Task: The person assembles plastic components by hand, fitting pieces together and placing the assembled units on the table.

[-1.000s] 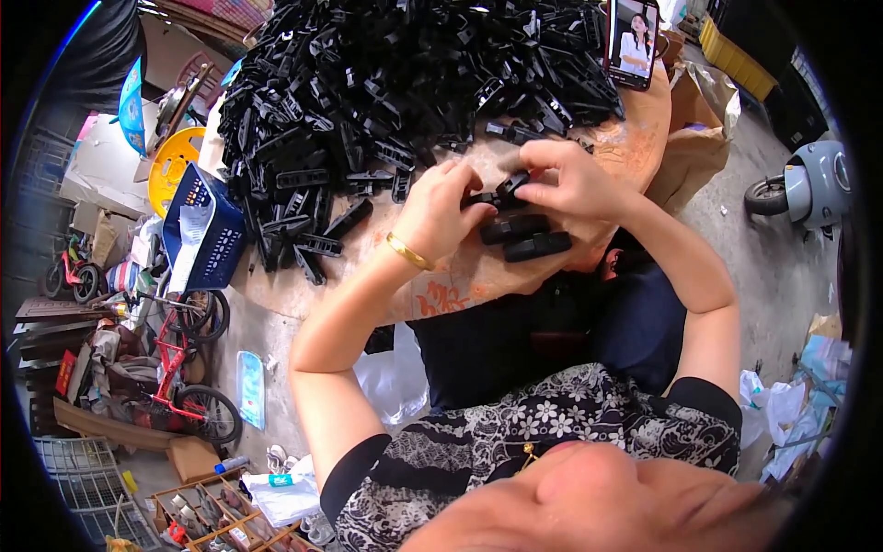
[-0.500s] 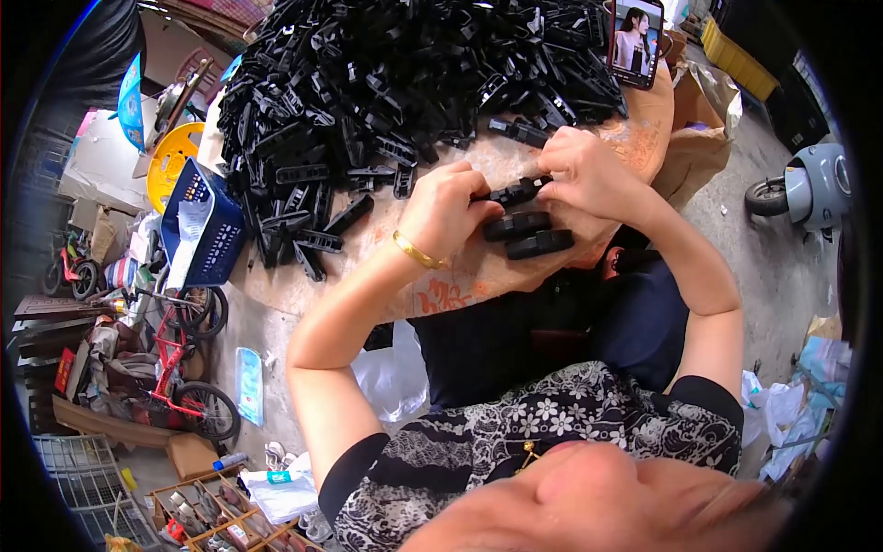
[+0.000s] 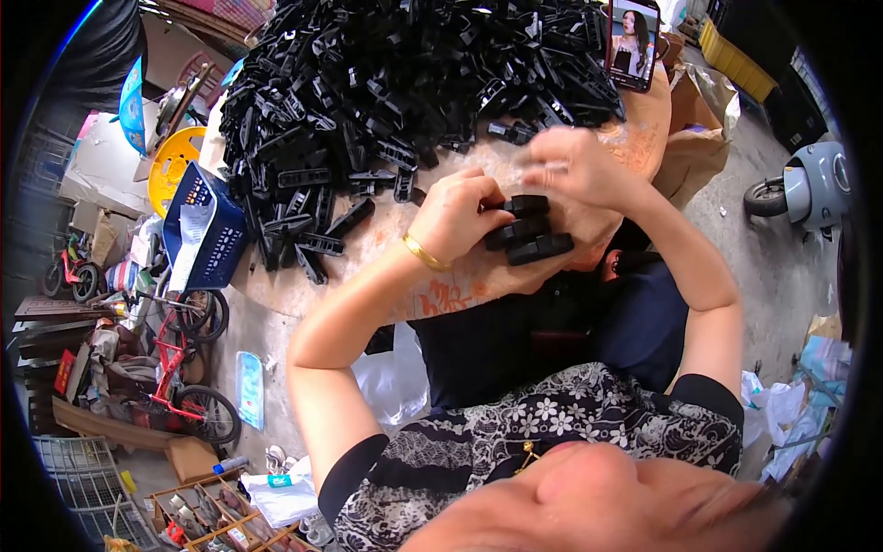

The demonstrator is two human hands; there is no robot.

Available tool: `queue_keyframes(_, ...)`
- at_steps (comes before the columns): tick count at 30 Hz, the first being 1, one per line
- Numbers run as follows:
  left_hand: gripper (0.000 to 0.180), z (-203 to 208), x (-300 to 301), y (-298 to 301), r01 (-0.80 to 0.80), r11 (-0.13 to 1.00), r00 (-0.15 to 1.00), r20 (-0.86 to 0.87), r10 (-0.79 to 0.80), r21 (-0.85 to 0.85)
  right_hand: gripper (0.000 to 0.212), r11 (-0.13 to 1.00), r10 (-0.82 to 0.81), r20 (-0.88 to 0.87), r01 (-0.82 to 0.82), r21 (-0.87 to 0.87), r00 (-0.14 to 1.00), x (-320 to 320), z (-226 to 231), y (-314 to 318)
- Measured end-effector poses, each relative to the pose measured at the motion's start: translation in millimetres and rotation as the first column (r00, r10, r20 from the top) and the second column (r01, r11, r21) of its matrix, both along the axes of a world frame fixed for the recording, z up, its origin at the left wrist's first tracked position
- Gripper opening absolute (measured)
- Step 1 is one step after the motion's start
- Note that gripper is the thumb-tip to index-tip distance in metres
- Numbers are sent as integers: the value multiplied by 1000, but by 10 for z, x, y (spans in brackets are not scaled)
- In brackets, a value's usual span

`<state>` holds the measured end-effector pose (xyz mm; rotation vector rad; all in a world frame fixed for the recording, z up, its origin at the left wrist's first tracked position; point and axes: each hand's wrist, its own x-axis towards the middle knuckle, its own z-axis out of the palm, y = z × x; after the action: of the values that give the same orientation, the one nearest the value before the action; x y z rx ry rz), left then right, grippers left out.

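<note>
Three short black plastic pieces lie side by side near the table's front edge. My left hand (image 3: 457,217) is closed, thumb and forefinger pinching the left end of the farthest piece (image 3: 528,205). Just nearer to me are the middle piece (image 3: 524,229) and the nearest piece (image 3: 541,248), close against each other. My right hand (image 3: 581,169) hovers to the right and beyond the row, its fingers smeared by motion, so what they hold is not visible. Beyond it, a few loose black pieces (image 3: 511,132) rest at the edge of a big heap of black plastic parts (image 3: 368,83).
The round, worn table (image 3: 432,276) bears the heap across its far side. A phone (image 3: 633,44) stands upright at the far right. Left of the table are a blue basket (image 3: 204,235) and a red bicycle (image 3: 170,354); a brown paper bag (image 3: 699,129) is at the right.
My right hand has left the farthest black piece and moved up and slightly away from it. That piece now lies in line with the other two. My left hand has barely shifted.
</note>
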<state>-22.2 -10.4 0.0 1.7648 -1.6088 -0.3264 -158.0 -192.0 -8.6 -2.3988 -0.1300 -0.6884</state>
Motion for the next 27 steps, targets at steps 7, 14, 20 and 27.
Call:
queue_keyframes(7, 21, 117, 72, -34, 47, 984, 998, -49, -39, 173, 24, 845, -212, 178, 272, -460, 961, 128, -44, -141)
queue_keyframes(14, 32, -18, 140, -139, -31, 937, 906, 385, 173, -347, 20, 950, -54, 17, 57, -308, 998, 108, -23, -24)
queue_keyframes(20, 22, -29, 93, -124, -43, 986, 943, 319, 94, -162, 17, 994, -110, -49, 111, 18, 993, 169, 106, -66)
queue_keyframes(27, 20, 73, 20, -41, 52, 966, 906, 420, 61, -252, 17, 975, 219, -167, -210, 68, 961, 298, -17, -158)
